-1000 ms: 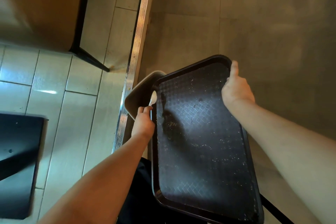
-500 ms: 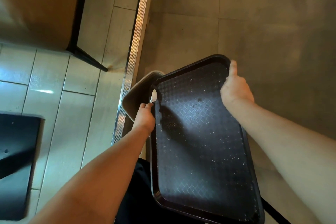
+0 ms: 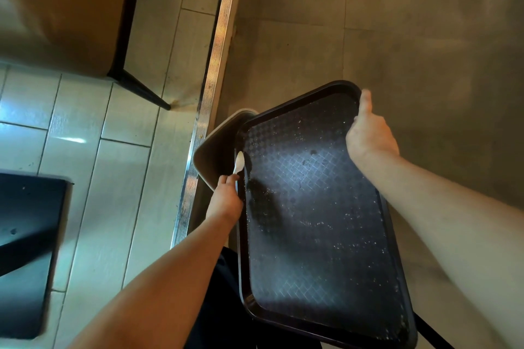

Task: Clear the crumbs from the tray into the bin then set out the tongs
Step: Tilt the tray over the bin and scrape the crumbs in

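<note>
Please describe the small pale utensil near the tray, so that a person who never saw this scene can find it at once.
Find the big dark tray held over the floor, and follow its left rim up to the left hand. The small spoon sticks up from that grip, against the rim. It is the only pale, glossy thing beside the dark tray.

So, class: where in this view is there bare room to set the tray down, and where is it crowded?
Bare floor lies right of the metal strip, beyond the tray and right hand. The pale tiles between the strip and dark block are also free. It is crowded at the bin, where the left hand holds a pale utensil.
</note>
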Demonstrator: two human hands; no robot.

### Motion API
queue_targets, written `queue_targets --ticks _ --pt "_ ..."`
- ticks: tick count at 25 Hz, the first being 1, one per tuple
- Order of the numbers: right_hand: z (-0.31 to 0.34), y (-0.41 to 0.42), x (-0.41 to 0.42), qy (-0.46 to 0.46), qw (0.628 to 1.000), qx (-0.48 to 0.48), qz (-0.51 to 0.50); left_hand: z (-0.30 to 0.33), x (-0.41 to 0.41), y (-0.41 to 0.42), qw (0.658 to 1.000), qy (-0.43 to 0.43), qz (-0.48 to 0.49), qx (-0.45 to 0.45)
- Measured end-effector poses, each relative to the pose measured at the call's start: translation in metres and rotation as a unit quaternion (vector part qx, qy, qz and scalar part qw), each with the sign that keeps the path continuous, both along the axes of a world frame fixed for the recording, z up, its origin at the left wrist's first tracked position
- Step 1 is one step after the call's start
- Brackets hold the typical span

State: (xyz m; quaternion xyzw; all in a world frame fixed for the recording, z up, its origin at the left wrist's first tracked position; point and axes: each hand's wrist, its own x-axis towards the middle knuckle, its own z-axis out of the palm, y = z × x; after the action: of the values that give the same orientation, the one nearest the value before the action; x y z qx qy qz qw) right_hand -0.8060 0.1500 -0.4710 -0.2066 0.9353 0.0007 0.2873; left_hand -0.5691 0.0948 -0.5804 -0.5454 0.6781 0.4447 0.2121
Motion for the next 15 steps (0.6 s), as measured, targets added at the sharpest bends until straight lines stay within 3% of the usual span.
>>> queue_targets --ticks 3,8,15 --pt "-0.001 -0.001 0.001 0.002 1.0 -0.001 -0.002 0.0 -0.004 -0.01 0.999 -0.009 0.014 -0.035" --pt "-0.001 -0.001 0.001 0.003 1.0 -0.004 -0.003 0.004 -0.01 -0.008 1.0 0.005 -0.007 0.006" --pt "0.001 -0.002 0.0 0.004 1.0 -0.005 0.002 0.009 0.01 0.006 0.999 0.014 0.015 -0.025"
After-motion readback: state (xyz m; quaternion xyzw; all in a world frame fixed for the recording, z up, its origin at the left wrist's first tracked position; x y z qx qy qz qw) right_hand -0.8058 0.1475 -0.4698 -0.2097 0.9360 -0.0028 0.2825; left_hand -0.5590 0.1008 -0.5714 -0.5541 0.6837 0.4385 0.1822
